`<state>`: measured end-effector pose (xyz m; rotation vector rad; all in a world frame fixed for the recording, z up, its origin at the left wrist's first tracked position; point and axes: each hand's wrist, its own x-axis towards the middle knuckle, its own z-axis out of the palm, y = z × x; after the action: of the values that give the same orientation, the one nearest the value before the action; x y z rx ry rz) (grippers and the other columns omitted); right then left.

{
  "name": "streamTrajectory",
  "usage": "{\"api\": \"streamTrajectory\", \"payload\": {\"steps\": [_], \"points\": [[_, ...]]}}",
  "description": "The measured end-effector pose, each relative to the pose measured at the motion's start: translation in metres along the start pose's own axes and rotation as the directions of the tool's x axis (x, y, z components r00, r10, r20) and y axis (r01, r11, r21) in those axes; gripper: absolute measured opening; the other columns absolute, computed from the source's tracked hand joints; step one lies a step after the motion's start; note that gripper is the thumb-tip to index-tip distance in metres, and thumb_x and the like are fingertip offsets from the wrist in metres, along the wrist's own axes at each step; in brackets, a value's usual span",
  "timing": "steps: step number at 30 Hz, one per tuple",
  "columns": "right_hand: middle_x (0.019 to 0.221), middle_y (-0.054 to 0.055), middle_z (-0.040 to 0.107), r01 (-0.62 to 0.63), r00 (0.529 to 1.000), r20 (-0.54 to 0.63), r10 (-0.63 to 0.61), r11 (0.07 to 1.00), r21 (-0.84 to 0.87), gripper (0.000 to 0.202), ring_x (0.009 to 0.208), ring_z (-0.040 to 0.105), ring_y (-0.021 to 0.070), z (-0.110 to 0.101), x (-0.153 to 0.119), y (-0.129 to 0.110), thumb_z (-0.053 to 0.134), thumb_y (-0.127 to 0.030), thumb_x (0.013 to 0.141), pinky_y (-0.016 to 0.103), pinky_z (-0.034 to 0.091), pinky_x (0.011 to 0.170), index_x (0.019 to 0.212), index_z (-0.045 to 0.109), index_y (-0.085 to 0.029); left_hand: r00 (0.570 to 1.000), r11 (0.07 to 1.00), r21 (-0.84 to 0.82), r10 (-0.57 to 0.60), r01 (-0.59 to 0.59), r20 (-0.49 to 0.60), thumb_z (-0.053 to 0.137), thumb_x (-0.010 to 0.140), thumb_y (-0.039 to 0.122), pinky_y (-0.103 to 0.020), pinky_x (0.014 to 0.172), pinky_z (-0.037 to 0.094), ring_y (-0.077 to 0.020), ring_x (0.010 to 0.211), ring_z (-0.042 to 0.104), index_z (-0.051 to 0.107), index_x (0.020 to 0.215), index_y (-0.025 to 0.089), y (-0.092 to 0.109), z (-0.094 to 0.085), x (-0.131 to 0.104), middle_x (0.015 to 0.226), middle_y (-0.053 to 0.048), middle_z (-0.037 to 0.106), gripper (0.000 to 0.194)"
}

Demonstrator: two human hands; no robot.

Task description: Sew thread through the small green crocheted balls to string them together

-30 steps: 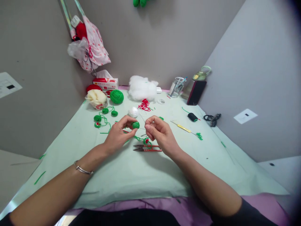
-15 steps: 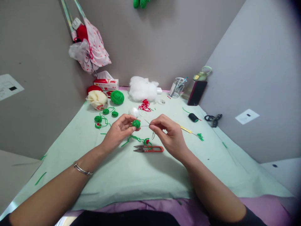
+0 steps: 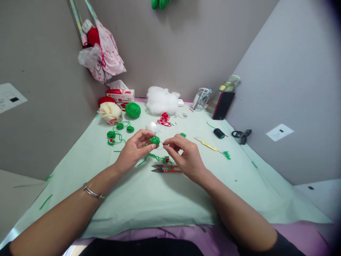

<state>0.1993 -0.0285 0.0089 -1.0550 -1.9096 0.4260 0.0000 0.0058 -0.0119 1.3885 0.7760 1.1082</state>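
Between its thumb and fingers my left hand [image 3: 137,147] holds a small green crocheted ball [image 3: 154,140]. Just right of the ball, my right hand [image 3: 185,153] pinches a thin needle [image 3: 161,143] whose far end meets the ball. A fine thread loops below the needle. Under the hands lie a green yarn piece with a red spot [image 3: 166,160] and orange-handled snips [image 3: 167,170], their handle end partly hidden by my right hand.
Several small green balls [image 3: 111,134] lie at left, near a green yarn ball [image 3: 132,110]. White stuffing [image 3: 162,101] and red yarn [image 3: 164,120] are behind the hands. A yellow crochet hook [image 3: 209,146], black thread spool [image 3: 218,133] and phone [image 3: 223,105] are at right.
My right hand has moved left, close to the green ball, bringing the needle to it. The crochet hook is more exposed and the snips' handle is now partly covered. My left hand stays in place.
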Motion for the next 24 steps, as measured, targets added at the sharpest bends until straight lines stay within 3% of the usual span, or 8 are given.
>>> {"api": "streamTrajectory", "payload": {"steps": [7, 15, 21, 24], "points": [[0.07, -0.001, 0.057, -0.108, 0.994, -0.025, 0.108, 0.994, 0.012, 0.008, 0.061, 0.051, 0.0107, 0.012, 0.001, 0.005, 0.063, -0.016, 0.089, 0.024, 0.041, 0.059, 0.083, 0.068, -0.018, 0.996, 0.996, 0.051, 0.079, -0.077, -0.033, 0.08, 0.079, 0.026, -0.029, 0.081, 0.051, -0.0158, 0.088, 0.063, 0.062, 0.098, 0.02, -0.006, 0.007, -0.004, 0.09, -0.001, 0.067, 0.026], [0.065, -0.002, 0.056, -0.236, 0.972, 0.021, 0.236, 0.972, 0.016, 0.008, 0.058, 0.049, 0.0098, 0.017, 0.003, 0.004, 0.058, -0.016, 0.082, 0.023, 0.038, 0.057, 0.076, 0.063, -0.018, 0.995, 0.99, 0.142, 0.038, -0.025, -0.095, 0.08, 0.074, 0.025, -0.03, 0.075, 0.048, -0.0173, 0.085, 0.064, 0.064, 0.094, 0.019, -0.009, 0.011, -0.005, 0.089, -0.002, 0.068, 0.026], [0.06, -0.004, 0.049, -0.381, 0.925, 0.091, 0.37, 0.899, 0.218, 0.005, 0.053, 0.043, 0.0083, 0.018, 0.006, 0.003, 0.058, -0.022, 0.075, 0.022, 0.035, 0.052, 0.072, 0.058, -0.018, 0.995, 0.989, 0.15, 0.007, 0.008, -0.097, 0.081, 0.072, 0.027, -0.031, 0.078, 0.049, -0.0172, 0.085, 0.064, 0.061, 0.09, 0.018, -0.003, 0.014, -0.004, 0.087, -0.001, 0.067, 0.028], [0.06, -0.004, 0.049, -0.358, 0.933, 0.057, 0.355, 0.9, 0.25, 0.007, 0.053, 0.044, 0.0085, 0.019, 0.005, 0.001, 0.058, -0.023, 0.076, 0.022, 0.035, 0.051, 0.073, 0.057, -0.018, 0.995, 0.987, 0.161, 0.001, 0.015, -0.1, 0.081, 0.071, 0.027, -0.031, 0.078, 0.049, -0.0174, 0.085, 0.064, 0.06, 0.089, 0.018, -0.001, 0.013, -0.003, 0.086, -0.001, 0.068, 0.029]]}}
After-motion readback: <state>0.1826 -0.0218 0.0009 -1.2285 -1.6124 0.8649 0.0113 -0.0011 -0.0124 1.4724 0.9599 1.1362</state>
